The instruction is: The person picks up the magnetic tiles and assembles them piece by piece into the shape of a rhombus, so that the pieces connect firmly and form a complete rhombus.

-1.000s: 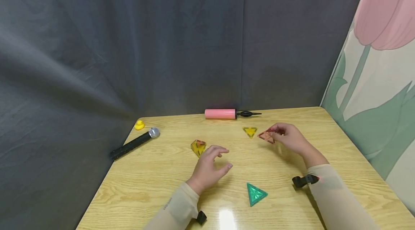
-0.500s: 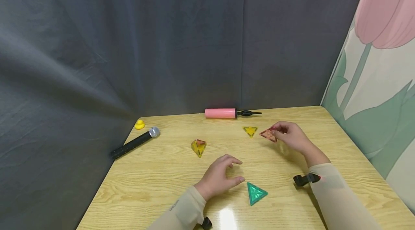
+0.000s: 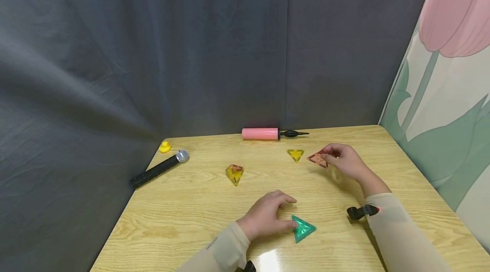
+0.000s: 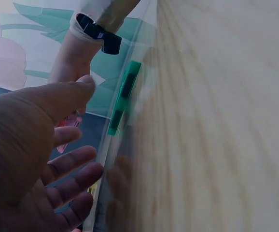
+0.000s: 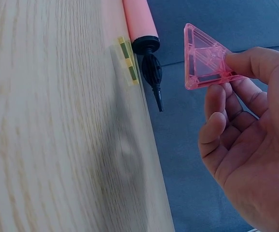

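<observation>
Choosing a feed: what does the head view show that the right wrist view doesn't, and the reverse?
Only head: left hand, green triangular tile, toy duck, microphone, yellow-orange piece, tulip mural.
Only right wrist: the right hand from its palm side.
Both: that hand pinching the pinkish-red triangular tile; also yellow triangular tile, balloon pump, tabletop, curtain.

Pink tile (image 5: 204, 60): translucent, triangular, ribbed inside; pinched between thumb and fingers of right hand (image 3: 342, 162), raised above table (image 3: 183, 204), tilted, with one corner toward left in head view.

Green tile (image 3: 304, 229): triangular, glossy, faceted on top; lying flat on table in foreground, with one corner toward right; just beside left hand (image 3: 268, 216), partly overlapped by thumb tip in head view, contact unclear.
</observation>
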`<move>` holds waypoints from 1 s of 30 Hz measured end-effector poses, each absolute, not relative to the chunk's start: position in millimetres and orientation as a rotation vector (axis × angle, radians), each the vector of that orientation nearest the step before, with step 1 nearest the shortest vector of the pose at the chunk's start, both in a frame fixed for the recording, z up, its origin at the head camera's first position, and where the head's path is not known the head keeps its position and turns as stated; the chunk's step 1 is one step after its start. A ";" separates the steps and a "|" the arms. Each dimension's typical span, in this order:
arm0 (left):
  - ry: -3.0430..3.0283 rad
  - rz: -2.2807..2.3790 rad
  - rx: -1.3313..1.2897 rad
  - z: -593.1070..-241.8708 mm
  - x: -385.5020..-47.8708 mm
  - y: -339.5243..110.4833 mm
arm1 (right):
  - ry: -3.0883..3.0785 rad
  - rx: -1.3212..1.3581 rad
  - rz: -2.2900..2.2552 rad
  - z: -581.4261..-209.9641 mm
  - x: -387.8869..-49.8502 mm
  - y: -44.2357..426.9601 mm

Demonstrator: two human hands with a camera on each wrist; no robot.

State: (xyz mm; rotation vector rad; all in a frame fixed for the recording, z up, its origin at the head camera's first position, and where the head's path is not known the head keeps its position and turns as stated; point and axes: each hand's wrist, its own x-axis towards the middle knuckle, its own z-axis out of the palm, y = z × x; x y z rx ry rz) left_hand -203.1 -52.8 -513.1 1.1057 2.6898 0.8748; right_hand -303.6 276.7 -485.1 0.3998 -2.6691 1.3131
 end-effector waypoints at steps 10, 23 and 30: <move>2.710 0.748 1.140 -515.3 -198.8 -43.7 | -2.690 0.391 1.316 -486.3 -304.1 275.0; 2.725 0.664 1.267 -518.3 -196.5 -36.8 | -2.692 0.413 1.308 -486.4 -304.3 275.0; 2.710 0.706 1.261 -520.2 -197.6 -37.8 | -2.702 0.409 1.294 -486.1 -302.8 273.1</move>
